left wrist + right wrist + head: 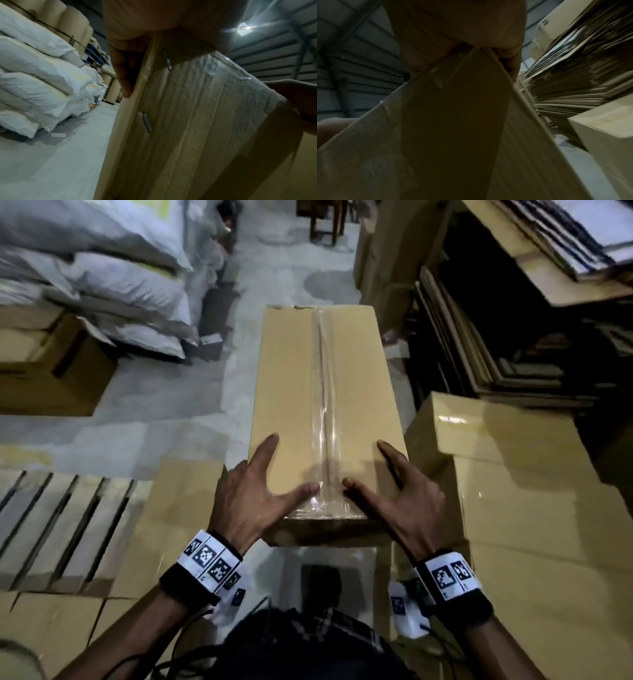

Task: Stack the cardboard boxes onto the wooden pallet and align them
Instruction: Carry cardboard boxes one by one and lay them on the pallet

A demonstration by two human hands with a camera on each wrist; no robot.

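Note:
A long brown cardboard box sealed with clear tape along its top points away from me, its near end at my waist. My left hand grips its near left corner, thumb on top and fingers down the side. My right hand grips the near right corner the same way, fingers wrapped over the edge. The box's end face fills both wrist views. The wooden pallet shows its slats at lower left, with flat cardboard boxes lying on it under the held box.
More taped boxes are stacked at my right. White sacks are piled at the back left above an open carton. Flattened cardboard sheets lean at the back right. Grey concrete floor runs ahead between them.

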